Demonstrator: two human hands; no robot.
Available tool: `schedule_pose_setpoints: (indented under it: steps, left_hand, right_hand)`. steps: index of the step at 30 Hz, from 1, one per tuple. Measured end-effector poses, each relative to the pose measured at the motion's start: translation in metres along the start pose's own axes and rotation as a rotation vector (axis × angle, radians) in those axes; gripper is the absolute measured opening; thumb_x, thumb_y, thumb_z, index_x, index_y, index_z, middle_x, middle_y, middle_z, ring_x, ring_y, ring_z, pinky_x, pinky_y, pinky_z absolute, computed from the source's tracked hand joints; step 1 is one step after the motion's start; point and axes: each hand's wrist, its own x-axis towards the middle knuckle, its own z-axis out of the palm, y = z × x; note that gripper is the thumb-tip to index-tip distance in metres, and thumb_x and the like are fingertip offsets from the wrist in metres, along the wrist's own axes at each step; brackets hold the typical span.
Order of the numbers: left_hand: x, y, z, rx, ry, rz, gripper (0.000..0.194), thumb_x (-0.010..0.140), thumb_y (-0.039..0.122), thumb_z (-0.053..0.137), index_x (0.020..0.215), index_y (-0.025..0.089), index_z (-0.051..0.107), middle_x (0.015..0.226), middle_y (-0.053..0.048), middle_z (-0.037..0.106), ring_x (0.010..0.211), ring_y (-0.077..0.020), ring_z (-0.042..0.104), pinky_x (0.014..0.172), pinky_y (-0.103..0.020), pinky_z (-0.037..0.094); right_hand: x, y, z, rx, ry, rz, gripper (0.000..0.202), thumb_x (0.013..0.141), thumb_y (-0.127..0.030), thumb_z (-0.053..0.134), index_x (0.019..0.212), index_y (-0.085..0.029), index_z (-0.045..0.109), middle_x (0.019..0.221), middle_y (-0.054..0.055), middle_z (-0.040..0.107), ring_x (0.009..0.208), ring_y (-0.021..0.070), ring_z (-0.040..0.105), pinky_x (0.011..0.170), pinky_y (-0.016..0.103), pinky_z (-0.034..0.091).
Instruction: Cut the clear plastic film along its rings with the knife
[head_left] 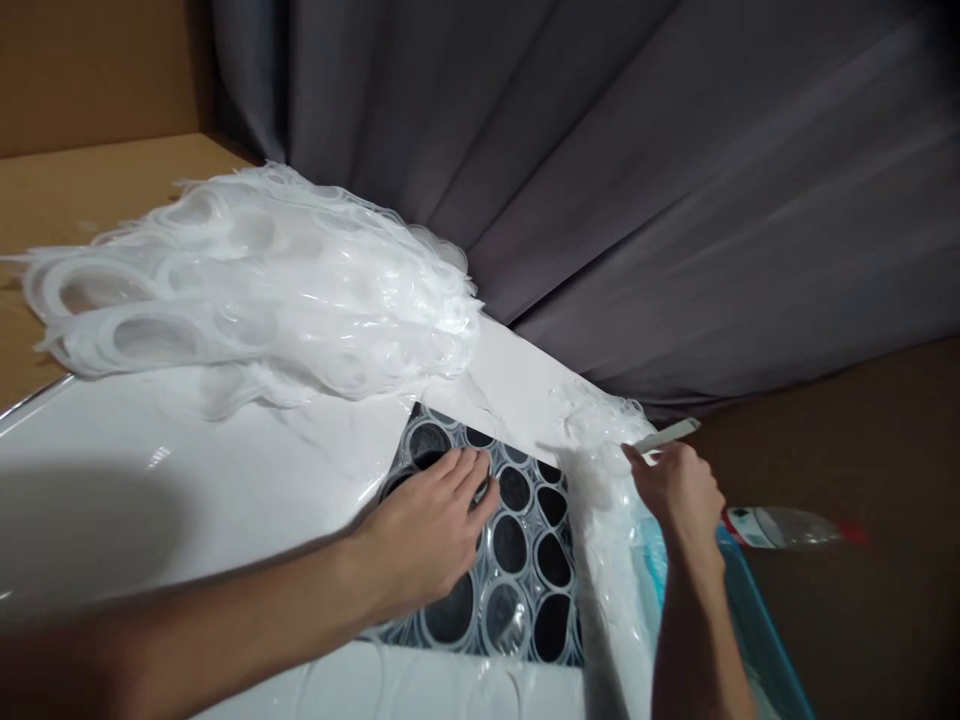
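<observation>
A translucent sheet with rows of round holes point(510, 545) lies over a black mat on the white tabletop point(300, 470). My left hand point(439, 515) rests on this sheet with its fingers bent together; whatever its fingertips hold is too small to make out. At the right, my right hand point(679, 490) is closed round a pale, flat-handled tool point(671, 435), above more crumpled clear film point(611, 530). Behind my left hand lies a big heap of clear plastic sheets with ring-shaped holes point(285, 290).
A blue bin point(765, 620) stands at the lower right, beside a clear bottle with a red cap point(795, 527). A grey curtain point(600, 180) hangs behind the table. Brown cardboard point(97, 80) is at the upper left.
</observation>
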Motion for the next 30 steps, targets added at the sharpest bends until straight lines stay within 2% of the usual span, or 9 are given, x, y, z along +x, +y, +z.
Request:
schedule_pose_setpoints:
  steps: [1, 3, 6, 8, 11, 14, 19, 25, 30]
  left_hand:
    - [0.0, -0.002, -0.002, 0.006, -0.004, -0.034, 0.061, 0.112, 0.046, 0.049, 0.159, 0.007, 0.06, 0.166, -0.024, 0.056, 0.156, -0.0404, 0.05, 0.127, -0.054, 0.039]
    - [-0.003, -0.006, -0.005, 0.02, -0.011, -0.105, 0.06, 0.113, 0.044, 0.046, 0.159, 0.009, 0.06, 0.165, -0.022, 0.057, 0.157, -0.0401, 0.049, 0.127, -0.055, 0.039]
    - [-0.015, -0.011, -0.004, 0.036, -0.018, -0.172, 0.06, 0.113, 0.041, 0.043, 0.161, 0.008, 0.057, 0.166, -0.023, 0.056, 0.156, -0.041, 0.05, 0.128, -0.058, 0.038]
    - [-0.023, -0.013, -0.001, 0.018, -0.001, -0.2, 0.06, 0.113, 0.04, 0.044, 0.163, 0.009, 0.055, 0.168, -0.023, 0.053, 0.156, -0.04, 0.049, 0.129, -0.057, 0.037]
    - [-0.032, -0.015, 0.004, -0.029, 0.038, -0.21, 0.059, 0.114, 0.043, 0.045, 0.163, 0.012, 0.055, 0.17, -0.019, 0.052, 0.16, -0.0364, 0.045, 0.131, -0.054, 0.035]
    - [-0.034, -0.017, 0.008, -0.053, 0.047, -0.224, 0.058, 0.115, 0.041, 0.041, 0.163, 0.013, 0.054, 0.171, -0.019, 0.051, 0.16, -0.0352, 0.044, 0.132, -0.055, 0.032]
    - [-0.033, -0.018, 0.007, -0.086, 0.027, -0.235, 0.059, 0.115, 0.041, 0.04, 0.164, 0.011, 0.052, 0.171, -0.021, 0.05, 0.16, -0.0365, 0.044, 0.132, -0.056, 0.031]
    - [-0.031, -0.019, 0.0, -0.085, 0.003, -0.238, 0.061, 0.114, 0.042, 0.042, 0.164, 0.01, 0.051, 0.171, -0.022, 0.049, 0.161, -0.0363, 0.043, 0.132, -0.054, 0.032]
    - [-0.031, -0.018, 0.002, -0.07, 0.005, -0.225, 0.063, 0.114, 0.043, 0.042, 0.165, 0.007, 0.05, 0.172, -0.024, 0.048, 0.161, -0.0374, 0.043, 0.131, -0.053, 0.032]
  right_hand:
    - [-0.003, -0.004, -0.001, 0.036, -0.036, -0.011, 0.037, 0.086, -0.051, 0.08, 0.092, -0.015, 0.083, 0.091, 0.025, 0.079, 0.082, 0.0433, 0.075, 0.07, 0.049, 0.053]
    - [-0.011, -0.022, -0.002, 0.292, -0.088, -0.118, 0.035, 0.087, -0.051, 0.08, 0.094, -0.017, 0.084, 0.096, 0.021, 0.081, 0.085, 0.0392, 0.076, 0.073, 0.047, 0.056]
    - [-0.03, -0.071, -0.001, 0.847, -0.311, -0.387, 0.037, 0.091, -0.055, 0.08, 0.091, -0.018, 0.085, 0.098, 0.015, 0.083, 0.086, 0.031, 0.078, 0.074, 0.04, 0.061]
    - [-0.048, -0.109, 0.003, 1.081, -0.44, -0.472, 0.036, 0.093, -0.054, 0.082, 0.089, -0.018, 0.084, 0.093, 0.012, 0.083, 0.082, 0.0271, 0.077, 0.071, 0.037, 0.062]
    - [-0.072, -0.157, 0.009, 1.246, -0.582, -0.538, 0.03, 0.095, -0.05, 0.083, 0.092, -0.02, 0.086, 0.09, 0.009, 0.084, 0.079, 0.0244, 0.077, 0.073, 0.036, 0.064]
    - [-0.085, -0.185, 0.012, 1.285, -0.591, -0.6, 0.025, 0.096, -0.046, 0.083, 0.094, -0.021, 0.087, 0.096, 0.009, 0.085, 0.087, 0.0251, 0.079, 0.081, 0.039, 0.066]
    - [-0.09, -0.195, 0.017, 1.26, -0.607, -0.688, 0.02, 0.098, -0.04, 0.082, 0.094, -0.021, 0.085, 0.098, 0.008, 0.084, 0.089, 0.0244, 0.078, 0.079, 0.037, 0.064]
    - [-0.093, -0.196, 0.024, 1.289, -0.565, -0.723, 0.015, 0.098, -0.037, 0.083, 0.095, -0.023, 0.083, 0.101, 0.008, 0.082, 0.095, 0.0246, 0.077, 0.086, 0.039, 0.063]
    - [-0.094, -0.196, 0.021, 1.244, -0.539, -0.785, 0.013, 0.101, -0.036, 0.08, 0.097, -0.023, 0.082, 0.1, 0.008, 0.08, 0.096, 0.0254, 0.076, 0.091, 0.043, 0.063]
